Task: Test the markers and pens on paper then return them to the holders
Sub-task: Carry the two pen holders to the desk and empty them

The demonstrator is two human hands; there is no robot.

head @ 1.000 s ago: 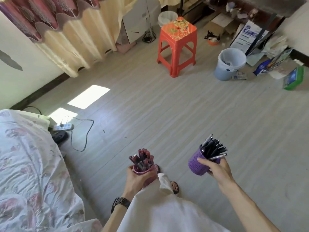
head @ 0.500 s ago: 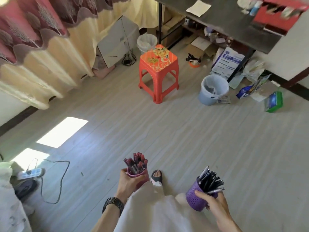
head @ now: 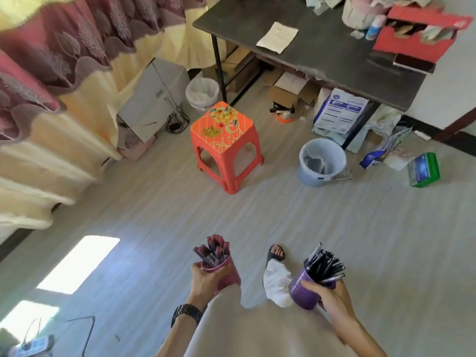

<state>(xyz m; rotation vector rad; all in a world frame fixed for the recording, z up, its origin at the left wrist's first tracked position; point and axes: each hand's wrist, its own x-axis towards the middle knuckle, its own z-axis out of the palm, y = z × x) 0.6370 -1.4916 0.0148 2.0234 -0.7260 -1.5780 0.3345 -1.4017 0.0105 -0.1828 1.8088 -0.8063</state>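
A person's left hand (head: 206, 280) grips a pink holder (head: 226, 278) packed with red markers (head: 213, 251), while the right hand (head: 328, 296) clutches a purple holder (head: 301, 289) bristling with black pens (head: 324, 266), both carried above the floor (head: 360, 228). Ahead stand an orange stool (head: 225, 132) and a dark table (head: 322, 47) bearing a sheet of paper (head: 277, 37).

No legible text; print on sheet (head: 277, 37) and bag (head: 340, 110) too blurred.
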